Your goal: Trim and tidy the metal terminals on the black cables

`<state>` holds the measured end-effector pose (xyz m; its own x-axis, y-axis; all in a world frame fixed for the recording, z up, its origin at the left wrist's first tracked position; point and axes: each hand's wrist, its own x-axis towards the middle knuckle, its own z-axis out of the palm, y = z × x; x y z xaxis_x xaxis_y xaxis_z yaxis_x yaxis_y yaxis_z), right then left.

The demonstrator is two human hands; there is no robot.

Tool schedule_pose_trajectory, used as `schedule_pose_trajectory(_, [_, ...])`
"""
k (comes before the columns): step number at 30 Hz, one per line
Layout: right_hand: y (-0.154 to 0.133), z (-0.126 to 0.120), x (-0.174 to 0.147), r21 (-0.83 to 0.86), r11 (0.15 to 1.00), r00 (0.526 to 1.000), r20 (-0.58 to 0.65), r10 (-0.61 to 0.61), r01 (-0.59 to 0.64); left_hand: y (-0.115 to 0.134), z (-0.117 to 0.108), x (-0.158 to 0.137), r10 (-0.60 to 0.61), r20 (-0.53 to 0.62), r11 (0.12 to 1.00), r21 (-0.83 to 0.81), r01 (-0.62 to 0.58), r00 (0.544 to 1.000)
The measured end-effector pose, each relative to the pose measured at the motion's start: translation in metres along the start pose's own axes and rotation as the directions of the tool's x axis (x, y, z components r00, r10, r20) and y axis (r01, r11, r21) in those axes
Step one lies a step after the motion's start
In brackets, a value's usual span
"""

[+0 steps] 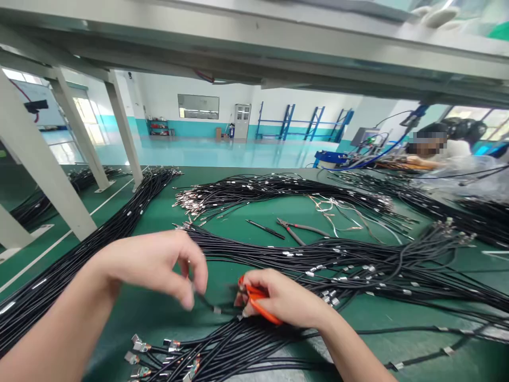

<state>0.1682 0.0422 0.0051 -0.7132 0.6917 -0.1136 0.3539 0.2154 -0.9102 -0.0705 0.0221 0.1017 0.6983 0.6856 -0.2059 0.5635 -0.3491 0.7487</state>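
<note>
My left hand (175, 268) is pinched closed at the end of a black cable (204, 303), which runs right toward my other hand and bears a small white label. My right hand (274, 297) is wrapped round orange-handled scissors (264, 310). Their dark blades point left and are blurred, so I cannot tell whether they touch the cable. Just below both hands lies a bundle of black cables (222, 345) with metal connectors (141, 345) at its left end.
More black cable bundles (274, 249) cross the green table (222, 215). Beyond them lie pliers (302, 231), a black pen-like tool (265, 229) and loose stripped wires (338, 209). A shelf beam (254, 42) spans overhead, with posts at left. A person (449, 143) sits at far right.
</note>
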Motion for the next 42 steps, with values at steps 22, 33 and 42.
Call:
schedule_pose_trajectory(22, [0.030, 0.010, 0.035, -0.596, 0.798, 0.860, -0.449, -0.243, -0.086, -0.006, 0.054, 0.033, -0.151, -0.359, 0.726, 0.592, 0.350, 0.921])
schedule_pose_trajectory(33, [0.029, 0.004, 0.043, -0.571, 0.800, 0.874, -0.467, -0.131, -0.185, -0.005, 0.070, 0.035, -0.050, -0.074, 0.690, 0.719, 0.088, 0.996])
schedule_pose_trajectory(42, [0.028, 0.004, 0.035, -0.501, 0.861, 0.849, -0.491, -0.194, -0.093, -0.025, 0.120, 0.030, -0.136, -0.248, 0.831, 0.498, 0.247, 0.959])
